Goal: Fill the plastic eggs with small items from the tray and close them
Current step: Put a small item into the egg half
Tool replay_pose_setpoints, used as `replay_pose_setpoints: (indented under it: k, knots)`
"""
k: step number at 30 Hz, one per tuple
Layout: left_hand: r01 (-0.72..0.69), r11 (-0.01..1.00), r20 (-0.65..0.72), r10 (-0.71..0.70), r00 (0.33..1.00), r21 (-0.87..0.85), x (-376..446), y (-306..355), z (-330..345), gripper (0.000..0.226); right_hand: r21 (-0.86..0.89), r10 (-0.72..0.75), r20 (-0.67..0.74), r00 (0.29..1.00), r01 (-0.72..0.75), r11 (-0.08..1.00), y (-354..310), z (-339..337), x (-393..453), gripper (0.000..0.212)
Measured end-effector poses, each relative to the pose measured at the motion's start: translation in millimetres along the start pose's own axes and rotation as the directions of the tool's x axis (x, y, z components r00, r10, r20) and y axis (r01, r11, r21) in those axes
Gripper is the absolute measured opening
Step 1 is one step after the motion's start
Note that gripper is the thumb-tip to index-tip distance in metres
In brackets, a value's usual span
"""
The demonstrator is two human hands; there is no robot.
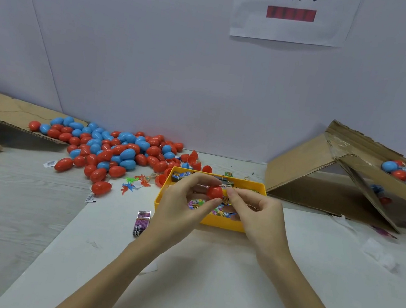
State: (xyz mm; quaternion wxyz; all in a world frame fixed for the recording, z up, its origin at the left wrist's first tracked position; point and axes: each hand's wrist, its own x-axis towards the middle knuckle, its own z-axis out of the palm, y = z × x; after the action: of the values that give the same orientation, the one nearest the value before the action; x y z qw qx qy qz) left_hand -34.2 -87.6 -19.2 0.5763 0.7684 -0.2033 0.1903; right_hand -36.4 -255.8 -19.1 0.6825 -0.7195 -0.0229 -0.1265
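A red plastic egg half (215,192) sits between the thumb and fingers of my left hand (180,207), held just above the yellow tray (224,224). My right hand (255,216) pinches a small printed packet (226,199) at the egg's open side. The tray holds several colourful small packets (197,205). A large heap of closed red and blue eggs (110,147) lies at the back left of the table. A few loose red egg halves (192,161) lie just behind the tray.
A tilted cardboard box (373,172) at the right holds several eggs. A flat cardboard flap (10,112) lies at the far left. Small plastic dinosaur figures (134,183) and a purple packet (141,223) lie left of the tray. White paper (206,282) covers the near table.
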Motion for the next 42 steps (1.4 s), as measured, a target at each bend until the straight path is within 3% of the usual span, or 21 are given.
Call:
replay_pose_setpoints:
  k: [4, 13, 21, 42]
  knots:
    - [0.014, 0.998, -0.027, -0.015, 1.000, -0.057, 0.4, -0.9, -1.3, 0.038, 0.106, 0.037, 0.051, 0.998, -0.042, 0.993, -1.0, 0.4, -1.0, 0.021]
    - [0.037, 0.995, -0.022, -0.039, 0.999, -0.097, 2.0, -1.0, -1.3, 0.032, 0.109, -0.038, -0.005, 0.999, 0.039, 0.993, -1.3, -0.2, -1.2, 0.016]
    - [0.046, 0.994, 0.009, -0.045, 0.999, -0.100, 2.0, 0.5, -2.8, 0.031, 0.097, -0.023, 0.012, 1.000, 0.022, 0.995, 0.2, 0.5, -0.9, 0.011]
    - [0.041, 0.996, 0.046, -0.037, 0.998, -0.080, 1.5, -0.8, -3.0, 0.031, 0.053, -0.012, -0.036, 0.999, 0.014, 0.998, -0.4, 1.5, -1.6, 0.026]
